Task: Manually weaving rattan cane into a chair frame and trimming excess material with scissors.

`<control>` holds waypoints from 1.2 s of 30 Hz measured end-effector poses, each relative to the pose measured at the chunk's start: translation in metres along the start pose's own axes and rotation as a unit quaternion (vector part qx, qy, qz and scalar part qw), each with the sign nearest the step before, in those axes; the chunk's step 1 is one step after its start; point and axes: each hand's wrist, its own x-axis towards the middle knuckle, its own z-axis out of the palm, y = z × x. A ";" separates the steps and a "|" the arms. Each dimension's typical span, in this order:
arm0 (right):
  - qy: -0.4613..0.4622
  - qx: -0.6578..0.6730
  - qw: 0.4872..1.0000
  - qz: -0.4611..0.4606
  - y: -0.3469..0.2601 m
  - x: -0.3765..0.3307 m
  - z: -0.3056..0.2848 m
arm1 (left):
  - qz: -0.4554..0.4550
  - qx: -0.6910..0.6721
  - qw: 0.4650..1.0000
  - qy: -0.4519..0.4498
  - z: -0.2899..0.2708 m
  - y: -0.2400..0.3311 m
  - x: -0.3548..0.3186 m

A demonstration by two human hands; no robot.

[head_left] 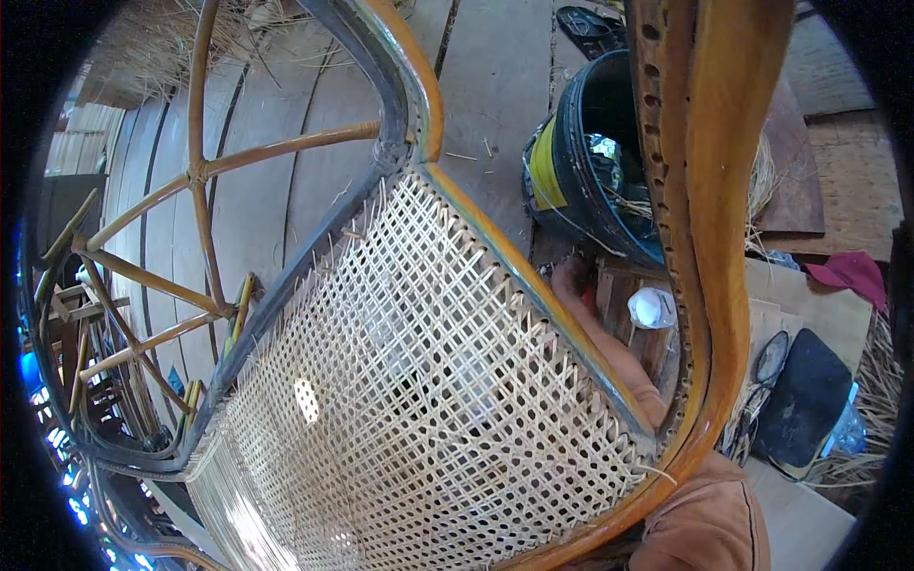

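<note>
Neither of my hands shows; the large chair piece may hide them. A woven cane panel [419,362] with an open lattice of pale strands fills the middle. Its edge strands loop through holes along a brown wooden frame [538,271]. One loose cane end [655,471] sticks out at the lower right corner. A thick, glossy curved rail [719,190] rises on the right, with a row of bare holes along its inner strip. Behind the panel edge, a bare limb [614,357], seemingly a leg, is partly hidden. Brown cloth [705,523] covers my lap or knee below.
A dark bucket [571,171] with a yellow patch stands beyond the frame, near a white cup-like container [651,310]. Rattan poles [286,147] branch at left. At right lie a maroon cap [850,276], a black flat pad [807,395] and loose strands. A sandal [588,30] lies at the back.
</note>
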 end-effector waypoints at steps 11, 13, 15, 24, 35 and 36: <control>-0.041 0.037 0.998 -0.017 -0.055 -0.056 -0.017 | -0.001 0.024 0.999 -0.039 -0.022 0.003 0.004; -0.054 0.061 0.995 -0.053 -0.041 -0.053 -0.062 | 0.002 -0.025 0.998 -0.055 -0.018 0.012 0.006; -0.087 0.098 0.987 -0.095 -0.038 -0.077 -0.101 | -0.033 -0.027 0.995 -0.092 -0.022 0.011 0.001; -0.159 0.212 0.923 -0.277 -0.014 -0.202 -0.292 | -0.092 -0.129 0.984 -0.082 -0.028 0.033 -0.001; 0.052 -0.038 0.897 -0.437 -0.026 -0.151 -0.348 | -0.046 -0.180 0.982 -0.037 -0.028 0.031 -0.001; 0.036 -0.036 0.890 -0.452 -0.033 -0.148 -0.339 | -0.048 -0.192 0.980 -0.032 -0.027 0.028 -0.003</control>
